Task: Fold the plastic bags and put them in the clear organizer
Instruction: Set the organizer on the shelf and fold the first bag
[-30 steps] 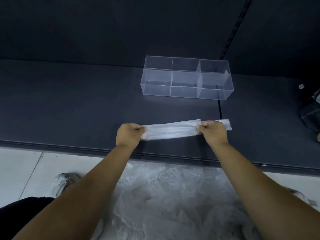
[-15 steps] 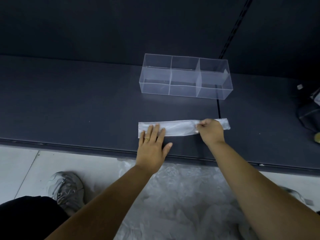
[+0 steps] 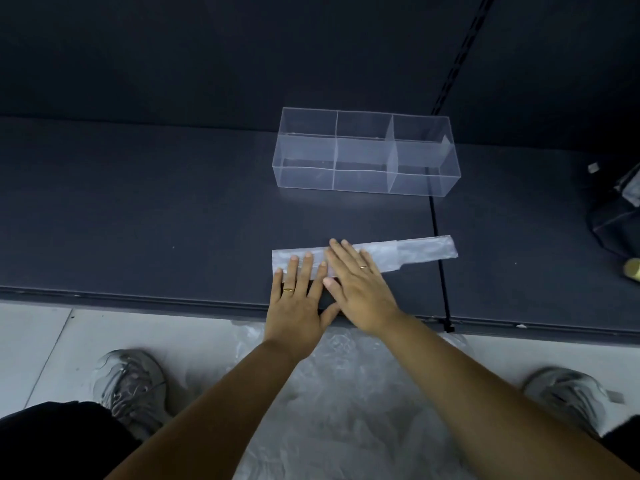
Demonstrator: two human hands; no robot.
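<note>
A plastic bag (image 3: 412, 252), folded into a long narrow strip, lies flat on the dark shelf (image 3: 156, 220) near its front edge. My left hand (image 3: 298, 299) presses the strip's left end with straight fingers. Beside it, my right hand (image 3: 356, 282) lies flat on the strip's middle, fingers straight and angled left. The strip's right end lies bare. The clear organizer (image 3: 367, 152) stands behind the strip; no bag shows in any of its several compartments.
A pile of loose clear plastic bags (image 3: 346, 393) lies on the pale floor below the shelf, between my two grey shoes (image 3: 131, 386). A dark bag (image 3: 616, 209) sits at the shelf's right edge. A black seam (image 3: 438, 254) crosses the shelf under the strip.
Both hands let go of the strip's ends. The left hand flattened on the left end first; the right hand then moved left and opened flat on the strip's middle.
</note>
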